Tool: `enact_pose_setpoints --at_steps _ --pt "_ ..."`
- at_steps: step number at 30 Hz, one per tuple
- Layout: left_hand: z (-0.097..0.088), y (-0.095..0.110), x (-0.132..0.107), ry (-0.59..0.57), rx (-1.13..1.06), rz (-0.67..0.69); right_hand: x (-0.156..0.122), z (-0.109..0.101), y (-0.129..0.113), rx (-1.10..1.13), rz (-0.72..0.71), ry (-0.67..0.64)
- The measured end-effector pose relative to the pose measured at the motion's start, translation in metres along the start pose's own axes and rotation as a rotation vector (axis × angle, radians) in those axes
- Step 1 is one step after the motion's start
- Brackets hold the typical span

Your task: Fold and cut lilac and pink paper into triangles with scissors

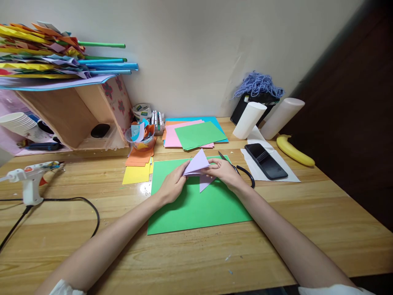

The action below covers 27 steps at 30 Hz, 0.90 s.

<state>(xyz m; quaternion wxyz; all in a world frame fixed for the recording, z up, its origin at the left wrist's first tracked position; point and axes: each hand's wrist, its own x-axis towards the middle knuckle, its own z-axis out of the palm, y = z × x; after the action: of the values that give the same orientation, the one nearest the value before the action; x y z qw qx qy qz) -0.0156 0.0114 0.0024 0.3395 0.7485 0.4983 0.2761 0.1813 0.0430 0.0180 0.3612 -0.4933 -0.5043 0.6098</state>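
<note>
Both hands hold a folded piece of lilac paper, a triangle with its point facing away from me. My left hand pinches its left corner, and my right hand grips the right corner. Below them lies a green sheet on the wooden table. Another lilac paper piece shows under the held one, partly hidden by my right hand; whether the two are joined I cannot tell. Black-handled scissors lie just beyond my right hand, their blades partly covered by it.
Coloured sheets are stacked at the back. Left of them stand a tub of paper scraps and a pink box. A white glue gun with a black cord stands far left. A phone and banana lie right.
</note>
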Motion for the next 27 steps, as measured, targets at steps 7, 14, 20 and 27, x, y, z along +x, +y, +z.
enact_pose_setpoints --at_steps 7,14,20,27 --pt "0.004 -0.005 0.002 0.046 0.009 0.049 -0.004 0.004 -0.003 -0.053 -0.012 -0.019" --pt "0.005 -0.009 0.005 0.271 0.024 -0.023 0.006 0.003 0.009 -0.225 -0.106 0.11" --pt "0.003 -0.015 0.008 0.474 0.014 -0.169 -0.004 -0.004 0.009 -0.957 -0.163 0.349" --pt "0.002 -0.015 0.008 0.486 -0.02 -0.189 -0.007 -0.005 0.003 -0.96 -0.017 0.218"
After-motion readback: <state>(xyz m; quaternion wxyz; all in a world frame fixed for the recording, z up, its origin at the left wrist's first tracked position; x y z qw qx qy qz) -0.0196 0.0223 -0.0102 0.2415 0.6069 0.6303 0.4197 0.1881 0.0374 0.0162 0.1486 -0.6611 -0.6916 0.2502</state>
